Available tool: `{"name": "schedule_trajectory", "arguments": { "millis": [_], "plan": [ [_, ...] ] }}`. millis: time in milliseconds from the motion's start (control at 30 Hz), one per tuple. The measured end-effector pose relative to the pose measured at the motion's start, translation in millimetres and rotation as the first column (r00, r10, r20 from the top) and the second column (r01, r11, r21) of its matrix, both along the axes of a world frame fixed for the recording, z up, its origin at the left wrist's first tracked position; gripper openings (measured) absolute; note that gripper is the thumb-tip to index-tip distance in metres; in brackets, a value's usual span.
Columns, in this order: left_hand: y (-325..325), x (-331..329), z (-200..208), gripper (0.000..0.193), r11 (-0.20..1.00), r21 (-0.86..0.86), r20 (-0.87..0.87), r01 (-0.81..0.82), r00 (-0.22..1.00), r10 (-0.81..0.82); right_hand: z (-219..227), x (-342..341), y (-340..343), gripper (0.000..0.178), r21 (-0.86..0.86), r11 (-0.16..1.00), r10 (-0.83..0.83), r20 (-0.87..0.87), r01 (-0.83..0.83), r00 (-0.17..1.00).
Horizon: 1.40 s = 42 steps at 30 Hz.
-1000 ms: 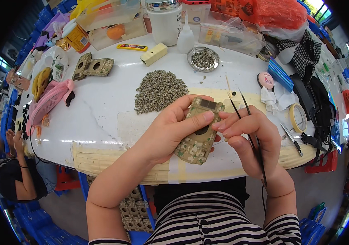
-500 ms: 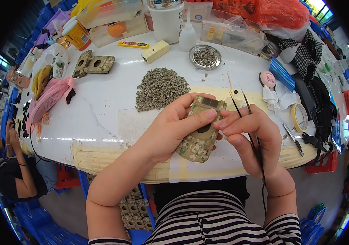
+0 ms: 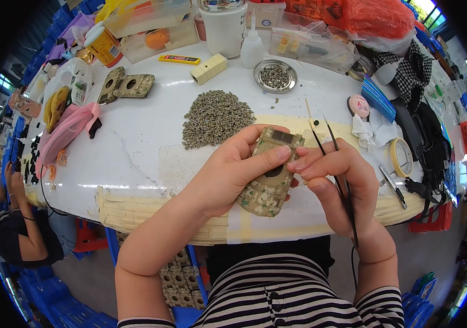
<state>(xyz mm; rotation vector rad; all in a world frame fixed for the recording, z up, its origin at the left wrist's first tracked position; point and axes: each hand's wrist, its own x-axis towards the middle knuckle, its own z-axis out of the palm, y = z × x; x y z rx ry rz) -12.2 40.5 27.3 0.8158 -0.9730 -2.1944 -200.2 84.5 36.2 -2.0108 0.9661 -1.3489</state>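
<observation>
My left hand (image 3: 247,165) grips a camouflage-patterned plastic casing (image 3: 260,201) over the table's front edge, the thumb lying across its face. A round hole in the casing is partly covered by that thumb, and a dark rectangular panel shows near its top. My right hand (image 3: 348,175) holds black tweezers (image 3: 345,202), their two tips apart and pointing away from me. The right thumb and forefinger are pinched together at the casing's right edge; whether something small sits between them is hidden. Beyond the left hand lies a heap of small metallic parts (image 3: 217,117).
A round metal dish (image 3: 293,86) holds more small parts. Two camouflage casings (image 3: 137,93) lie at the far left. A cutter knife (image 3: 391,186) and a tape roll (image 3: 401,157) are at the right. At left, another person's arm (image 3: 25,216) shows. Similar casings (image 3: 174,279) sit below the table.
Both hands keep nearly the same pose. My right hand and the tweezers have shifted very slightly; the casing stays in my left hand.
</observation>
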Motion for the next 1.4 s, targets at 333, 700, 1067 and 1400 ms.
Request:
{"name": "schedule_trajectory", "arguments": {
  "millis": [333,700,1067,1400],
  "plan": [
    [-0.1,-0.5,1.0,0.04,1.0,-0.012,0.04,-0.008,0.999,0.008,-2.7,-35.6,-3.7,0.006,-0.183,0.899,-0.408,-0.023,0.398,0.912],
    [-1.0,-1.6,0.3,0.04,0.998,-0.043,0.055,-0.051,0.997,0.054,-10.3,-38.5,-11.8,0.02,-0.449,0.81,-0.558,-0.391,0.378,0.732],
    [1.4,-1.7,-3.5,0.05,0.964,-0.227,0.08,-0.139,0.984,0.161,-0.7,-17.1,27.1,0.042,0.175,0.976,-0.14,0.033,0.132,0.99],
    [1.9,-0.6,-3.9,0.052,0.918,-0.389,0.165,-0.076,0.975,0.151,-7.9,-19.5,16.4,0.018,0.316,0.941,0.056,0.204,-0.12,0.977]
  ]
}}
